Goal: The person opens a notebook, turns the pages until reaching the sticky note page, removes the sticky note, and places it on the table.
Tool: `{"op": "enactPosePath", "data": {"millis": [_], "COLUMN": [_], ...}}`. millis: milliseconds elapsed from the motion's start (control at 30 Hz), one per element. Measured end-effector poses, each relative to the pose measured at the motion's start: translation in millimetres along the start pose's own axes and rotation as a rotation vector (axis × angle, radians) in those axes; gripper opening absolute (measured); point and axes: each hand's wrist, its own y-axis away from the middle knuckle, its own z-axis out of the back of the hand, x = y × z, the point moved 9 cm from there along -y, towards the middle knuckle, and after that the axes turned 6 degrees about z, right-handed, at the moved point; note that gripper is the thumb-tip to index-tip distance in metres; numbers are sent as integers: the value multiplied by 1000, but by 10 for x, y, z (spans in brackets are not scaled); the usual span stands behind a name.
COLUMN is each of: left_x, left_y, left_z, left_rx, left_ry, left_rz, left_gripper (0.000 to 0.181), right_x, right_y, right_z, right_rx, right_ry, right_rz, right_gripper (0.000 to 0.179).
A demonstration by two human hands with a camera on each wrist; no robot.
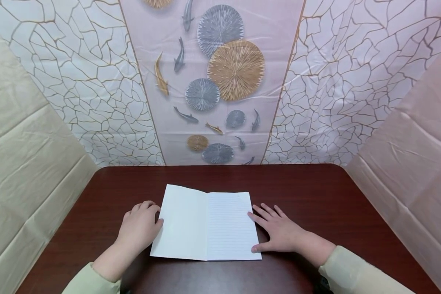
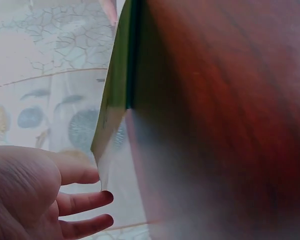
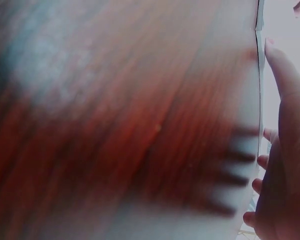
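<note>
An open notebook (image 1: pixel 228 228) lies on the dark wood table, a blank white leaf (image 1: pixel 183 224) on the left and a lined page on the right. My left hand (image 1: pixel 141 224) is at the outer edge of the left leaf, its thumb right at that edge and its fingers loosely bent beside it. In the left wrist view that leaf (image 2: pixel 112 100) stands raised off the table, its edge at the fingertips. My right hand (image 1: pixel 279 232) spreads its fingers beside the lined page, with thumb and index fingertips on its right edge.
The reddish-brown table (image 1: pixel 305 183) has rounded far corners. Behind it hangs a patterned cloth (image 1: pixel 220 122) with fish and round motifs, and beige cloth walls (image 1: pixel 408 163) slope in on both sides.
</note>
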Motion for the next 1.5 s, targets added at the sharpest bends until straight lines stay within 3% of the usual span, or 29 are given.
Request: {"op": "enactPosePath", "data": {"millis": [267,533,800,1233,1333,1500], "left_x": [87,96,12,-33,-96,-275], "left_y": [-3,-19,1,-21,-24,2], "left_z": [-191,-341,-407,-495,-504,-495], "left_rx": [62,118,133,150,152,137], "left_ry": [-27,-18,-40,-68,-60,-8], "left_rz": [13,21,-39,-47,-85,-206], "left_gripper": [34,51,38,39,39,37], "right_x": [-10,-26,-21,-33,-37,-32], "right_y": [20,17,10,16,9,3], "right_z": [4,-14,-25,-46,-43,-33], "right_rx": [14,27,20,35,36,41], "right_ry": [-55,-65,-71,-59,-59,-57], "right_rz": [-29,-41,-34,-50,-52,-52], "right_gripper": [106,106,106,107,107,107]}}
